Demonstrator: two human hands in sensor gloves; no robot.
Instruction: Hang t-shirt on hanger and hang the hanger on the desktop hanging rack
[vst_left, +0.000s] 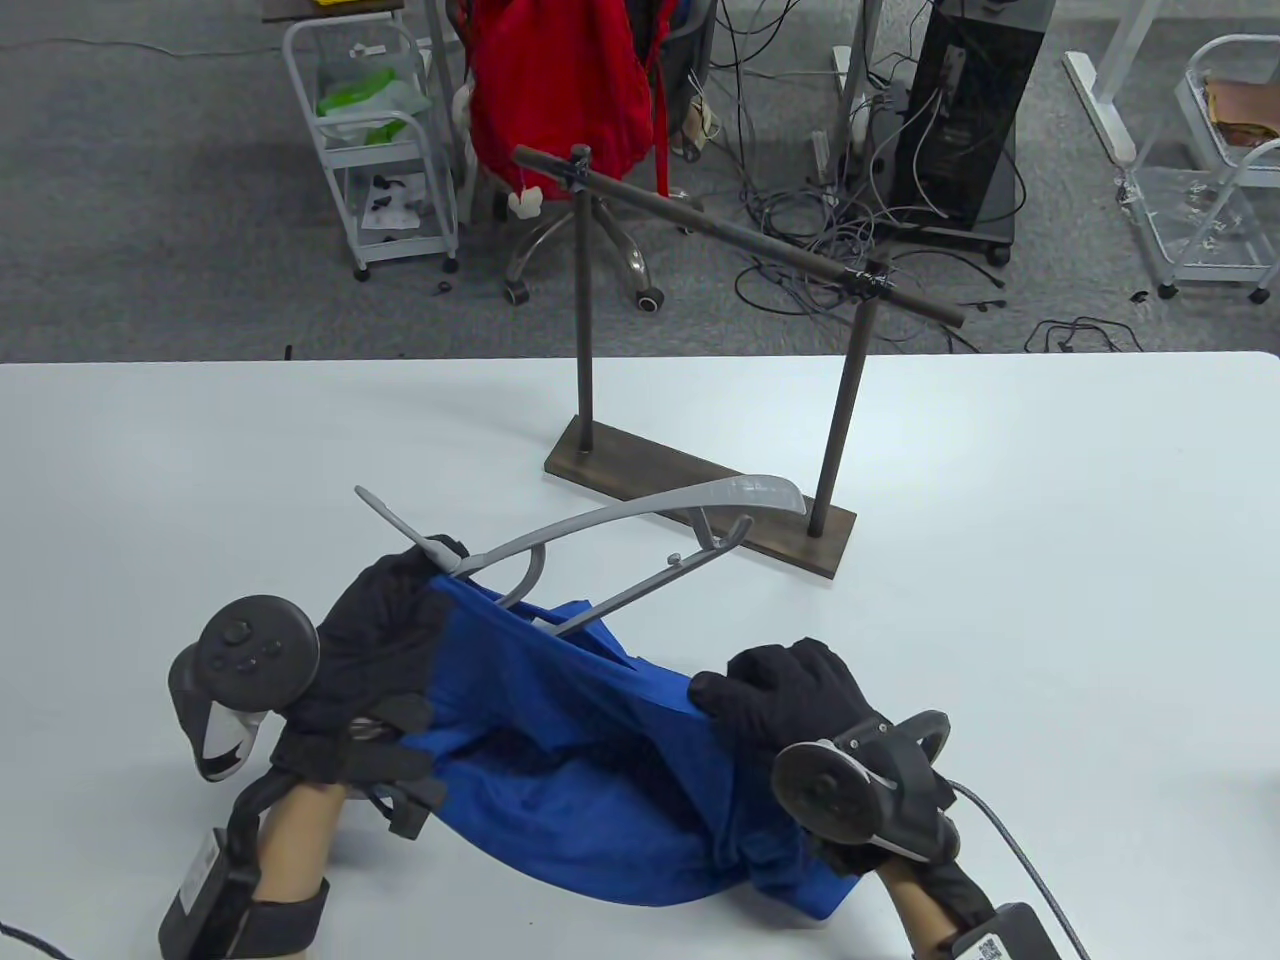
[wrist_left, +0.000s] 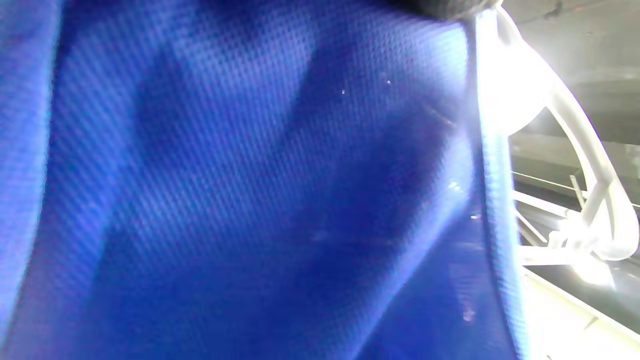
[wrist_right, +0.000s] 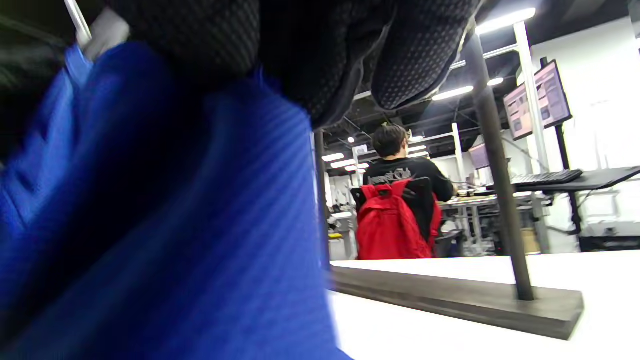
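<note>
A blue t-shirt (vst_left: 600, 770) lies bunched on the white table (vst_left: 1050, 620) near the front edge. A grey hanger (vst_left: 620, 512) is partly pushed into its upper edge. One end sticks out to the left, and the other end reaches the rack's base (vst_left: 640, 470). My left hand (vst_left: 425, 585) grips the hanger together with the shirt's left edge. My right hand (vst_left: 715, 695) pinches the shirt's right edge. In the left wrist view, blue t-shirt fabric (wrist_left: 250, 200) fills the frame, with the hanger (wrist_left: 595, 165) at the right. In the right wrist view, my gloved fingers (wrist_right: 320, 50) clutch the t-shirt fabric (wrist_right: 175, 225).
The dark desktop rack stands behind the shirt, its bar (vst_left: 740, 240) running slantwise on two posts (vst_left: 838, 430). Beyond the table are a chair with a red backpack (vst_left: 560, 80), a white cart (vst_left: 380, 140) and cables. In the right wrist view, a person (wrist_right: 400, 165) sits far behind the rack base (wrist_right: 450, 297).
</note>
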